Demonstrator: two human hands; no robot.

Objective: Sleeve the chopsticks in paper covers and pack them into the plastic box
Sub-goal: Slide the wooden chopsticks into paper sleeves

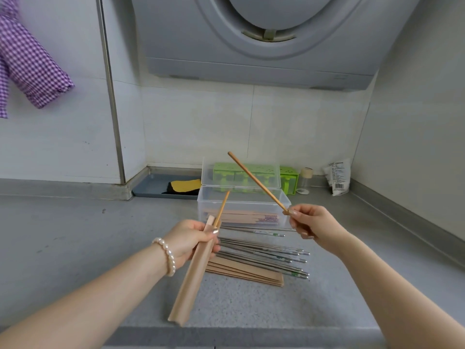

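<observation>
My left hand (191,239) grips a brown paper cover (192,275) near its open top, and one wooden chopstick (222,206) sticks out of that opening. My right hand (310,221) pinches the end of a second wooden chopstick (256,181), held up and tilted to the left, apart from the cover. Behind the hands stands the clear plastic box (208,197), lid open, with sleeved chopsticks (241,217) lying inside. On the counter lie several metal chopsticks (264,255) over a stack of flat paper covers (249,273).
A green holder (289,178) stands behind the box, with a small jar (305,180) and a white packet (338,176) to its right. A blue-grey tray (153,186) with a yellow cloth sits at the back left. A grey appliance (251,34) hangs above; walls close both sides.
</observation>
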